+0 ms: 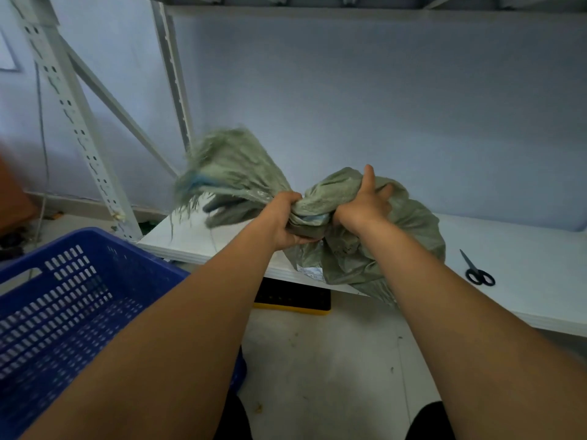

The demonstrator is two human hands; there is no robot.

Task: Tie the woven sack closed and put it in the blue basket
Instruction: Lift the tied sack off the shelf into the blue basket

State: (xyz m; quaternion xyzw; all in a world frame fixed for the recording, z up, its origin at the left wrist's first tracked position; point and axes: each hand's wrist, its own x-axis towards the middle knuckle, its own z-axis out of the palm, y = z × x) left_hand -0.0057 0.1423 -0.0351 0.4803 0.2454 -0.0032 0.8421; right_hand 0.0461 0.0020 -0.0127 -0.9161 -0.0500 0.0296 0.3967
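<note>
A grey-green woven sack (413, 236) lies on the white shelf board (524, 274), its body bulging to the right and hanging a little over the front edge. Its neck is bunched and twisted in the middle. My left hand (282, 220) is shut around the twisted neck, and the frayed open end (228, 166) fans out blurred to the upper left. My right hand (365, 204) grips the gathered fabric just right of the neck, thumb pointing up. The blue basket (63, 306) stands at the lower left, below the shelf level, with nothing in it.
Black-handled scissors (476, 271) lie on the shelf board to the right of the sack. A white perforated rack upright (79, 128) rises at the left. A black and yellow object (295, 300) sits on the floor under the shelf. A blue-white wall is behind.
</note>
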